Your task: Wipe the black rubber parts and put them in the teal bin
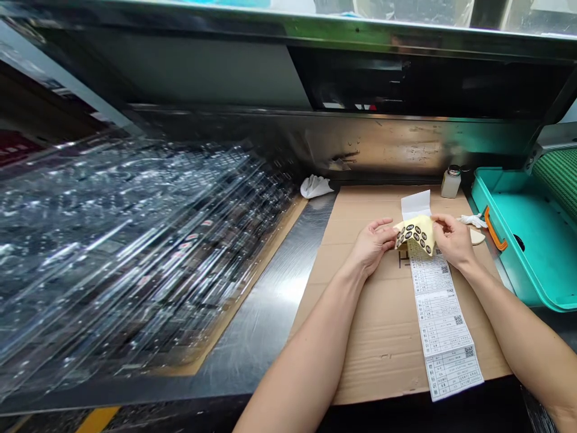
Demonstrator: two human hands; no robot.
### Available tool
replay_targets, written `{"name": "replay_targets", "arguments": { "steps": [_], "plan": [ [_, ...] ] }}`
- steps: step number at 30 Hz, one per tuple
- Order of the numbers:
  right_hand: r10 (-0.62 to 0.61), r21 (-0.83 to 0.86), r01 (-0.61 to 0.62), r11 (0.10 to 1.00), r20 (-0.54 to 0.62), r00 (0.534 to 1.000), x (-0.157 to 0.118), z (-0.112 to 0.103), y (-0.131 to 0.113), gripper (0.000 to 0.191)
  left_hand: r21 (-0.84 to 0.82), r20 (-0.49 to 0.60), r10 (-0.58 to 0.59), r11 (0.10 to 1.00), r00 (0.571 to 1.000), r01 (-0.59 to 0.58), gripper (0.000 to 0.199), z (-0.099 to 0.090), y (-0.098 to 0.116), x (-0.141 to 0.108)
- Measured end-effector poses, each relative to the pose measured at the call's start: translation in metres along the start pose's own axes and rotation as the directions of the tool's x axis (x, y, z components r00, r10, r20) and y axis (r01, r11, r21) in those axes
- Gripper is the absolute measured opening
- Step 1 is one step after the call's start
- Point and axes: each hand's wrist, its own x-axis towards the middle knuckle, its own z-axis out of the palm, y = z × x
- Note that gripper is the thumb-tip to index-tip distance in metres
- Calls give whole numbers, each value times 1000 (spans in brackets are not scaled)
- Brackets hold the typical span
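A small yellowish sheet [415, 233] bearing several round black stickers is held up, slightly curved, between both hands. My left hand [375, 243] pinches its left edge with thumb and fingers. At its right edge, my right hand [451, 239] is closed on the same sheet. Beneath it, a long strip of printed white labels [444, 319] with QR codes runs toward me over brown cardboard [369, 325]. The strip's blank white end [415, 203] sticks up behind the sheet.
Stacked clear plastic pieces [148, 252] cover the left side. A crumpled white tissue [315, 186] lies behind the metal table [274, 294]. At the back right stands a small bottle [451, 181], beside a teal bin [509, 264] with an orange handle [494, 230].
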Motion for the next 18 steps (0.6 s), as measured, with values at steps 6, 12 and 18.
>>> {"name": "replay_targets", "arguments": {
  "steps": [6,12,18],
  "plan": [
    [134,245,-126,961,-16,991,6,0,1,32,-2,-46,94,996,994,-95,55,-6,3,4],
    [163,306,-143,941,-41,986,7,0,1,35,-14,32,53,999,998,-53,59,-4,3,2],
    [50,95,-47,994,-32,998,6,-4,3,25,71,202,-9,997,979,-5,43,-1,-2,-2]
  ]
}}
